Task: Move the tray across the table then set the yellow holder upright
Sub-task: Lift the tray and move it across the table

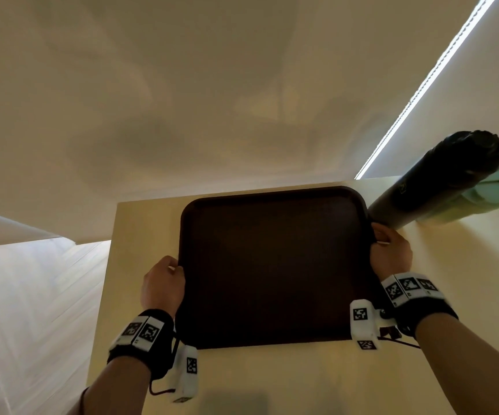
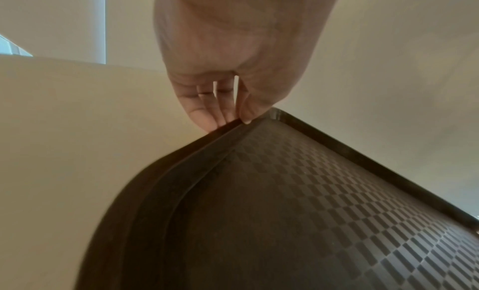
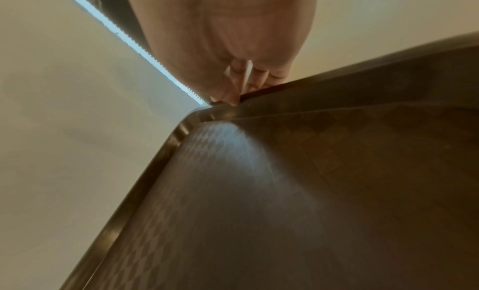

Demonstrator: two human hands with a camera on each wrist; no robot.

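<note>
Tray (image 1: 272, 265): a dark brown, empty rectangle with a raised rim and rounded corners, at the far end of a pale tabletop (image 1: 302, 378). The person's left hand (image 1: 163, 284) clamps its left rim, thumb on top and fingers (image 2: 207, 114) curled underneath. The right hand (image 1: 389, 250) pinches the right rim near the far corner the same way. The tray looks stiff, light and slightly slick, with a textured floor; the two side rims seem the best places to hold it level. Just beside the right hand stands a dark cylinder (image 1: 440, 178), a pale green object (image 1: 494, 191) behind it. No yellow holder shows.
</note>
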